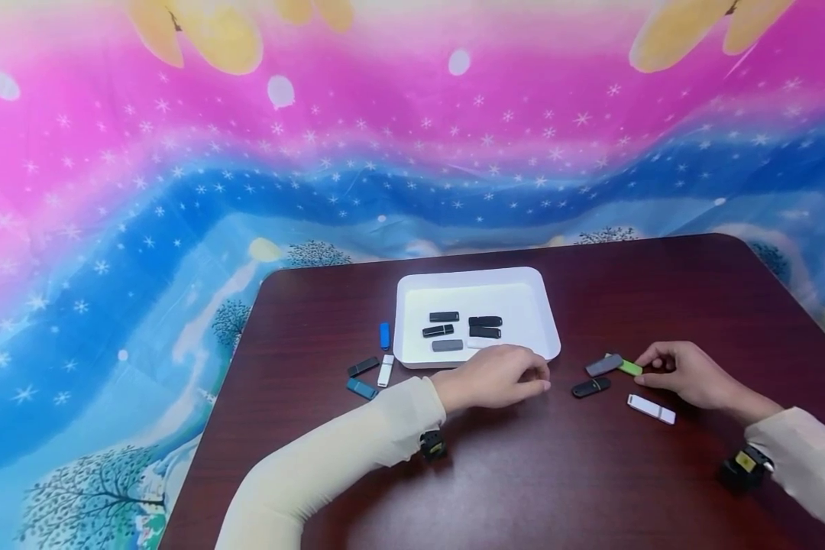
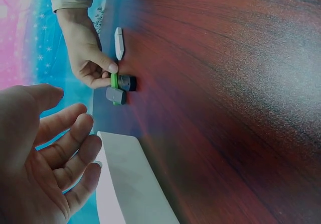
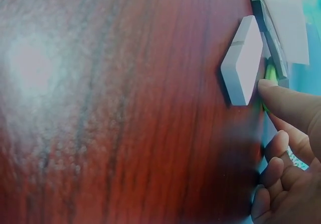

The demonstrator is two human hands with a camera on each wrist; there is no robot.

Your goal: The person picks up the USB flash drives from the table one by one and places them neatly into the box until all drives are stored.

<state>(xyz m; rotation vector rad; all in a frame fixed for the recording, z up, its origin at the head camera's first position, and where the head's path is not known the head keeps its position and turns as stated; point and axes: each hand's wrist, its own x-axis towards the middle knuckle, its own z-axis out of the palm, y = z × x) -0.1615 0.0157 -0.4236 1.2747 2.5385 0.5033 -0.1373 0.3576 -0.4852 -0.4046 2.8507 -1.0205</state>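
Note:
At the right of the table, my right hand [image 1: 687, 376] pinches the end of a green USB stick [image 1: 630, 367] between thumb and finger. A grey USB stick [image 1: 603, 365] lies across the green one's other end. Beside them are a black USB stick [image 1: 591, 387] and a white USB stick [image 1: 651, 409], which looks large in the right wrist view [image 3: 246, 63]. My left hand [image 1: 495, 378] hovers at the white tray's front edge, fingers loosely bent, holding nothing; its palm shows in the left wrist view. It partly hides a white stick [image 1: 480, 344] in the tray.
The white tray [image 1: 407, 294] holds several sticks, mostly black, plus a grey one [image 1: 447, 345]. Left of it lie a blue stick [image 1: 384, 336], a white one [image 1: 386, 371], a black one [image 1: 363, 367] and a teal one [image 1: 362, 389]. A patterned cloth [image 1: 385, 153] hangs behind the table.

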